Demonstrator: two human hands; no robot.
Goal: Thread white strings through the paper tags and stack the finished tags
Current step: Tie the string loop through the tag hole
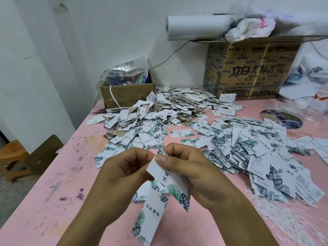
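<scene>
My right hand [191, 171] pinches the top end of a white paper tag [170, 181] printed with green leaves, thumb on its upper corner. My left hand [122, 173] is curled just to the left of that end, fingertips close to the tag's top; the string itself is too fine to make out there. More leaf-print tags [150, 210] lie on the pink table [53, 192] under my hands. A bundle of white strings [291, 221] lies at the lower right.
A big heap of loose tags [257, 153] spreads to the right, another heap with strings [168, 107] at the back. A small open carton [127, 93], a large printed carton [248, 71] and a paper roll [195, 27] stand by the wall. Wooden stool [16, 157] at left.
</scene>
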